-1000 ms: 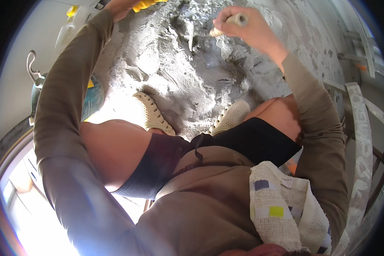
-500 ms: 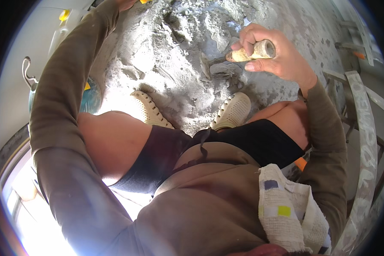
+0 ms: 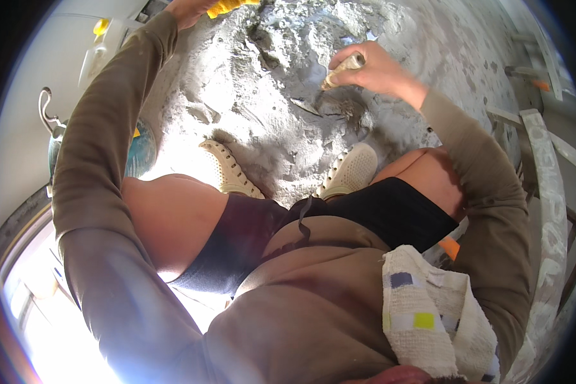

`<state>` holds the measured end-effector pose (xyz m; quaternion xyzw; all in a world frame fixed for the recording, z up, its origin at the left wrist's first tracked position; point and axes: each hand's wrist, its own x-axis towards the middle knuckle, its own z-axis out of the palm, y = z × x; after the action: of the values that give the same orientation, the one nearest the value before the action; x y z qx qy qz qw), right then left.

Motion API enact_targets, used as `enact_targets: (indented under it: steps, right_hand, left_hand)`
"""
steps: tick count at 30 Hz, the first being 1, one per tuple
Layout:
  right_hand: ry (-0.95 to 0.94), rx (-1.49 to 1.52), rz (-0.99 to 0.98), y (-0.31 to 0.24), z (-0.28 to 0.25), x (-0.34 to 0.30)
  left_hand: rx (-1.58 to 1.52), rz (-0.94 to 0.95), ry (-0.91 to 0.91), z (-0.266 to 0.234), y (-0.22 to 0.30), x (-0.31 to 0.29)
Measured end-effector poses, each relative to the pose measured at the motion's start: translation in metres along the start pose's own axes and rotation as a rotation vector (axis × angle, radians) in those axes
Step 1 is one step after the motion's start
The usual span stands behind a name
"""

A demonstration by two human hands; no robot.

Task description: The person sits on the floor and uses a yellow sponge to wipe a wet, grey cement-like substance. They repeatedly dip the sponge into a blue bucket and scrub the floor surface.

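Teal container [image 3: 142,152]: far left, partly behind the left sleeve [image 3: 93,144].
Left hand [image 3: 187,13]: at my top edge, next to a yellow thing [image 3: 233,7]; fingers cut off, can't tell their grip.
Grey mix [image 3: 237,96]: lumpy, spread beyond the pale shoes [image 3: 351,168].
Right hand [image 3: 381,70]: fingers wrapped round a pale handle [image 3: 349,64], tilted over the mix; contact unclear to me.

Apparent building site, grey mortar [image 3: 262,109] underfoot
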<state>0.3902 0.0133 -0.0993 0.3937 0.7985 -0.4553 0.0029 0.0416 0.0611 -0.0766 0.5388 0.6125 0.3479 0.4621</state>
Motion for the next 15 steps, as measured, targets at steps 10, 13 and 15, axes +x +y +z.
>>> enact_targets:
  steps: [10,13,15]
  right_hand:
    - [-0.139,-0.937,-0.012,-0.026,-0.003,0.006]
    - [-0.095,-0.921,0.055,-0.017,-0.005,0.005]
    - [-0.054,-0.895,0.09,-0.011,-0.005,0.003]
  left_hand:
    - [-0.025,-0.08,-0.005,-0.009,-0.002,-0.008]
    - [0.005,-0.069,0.017,-0.009,-0.002,-0.008]
    - [0.017,-0.05,0.014,-0.011,-0.006,-0.007]
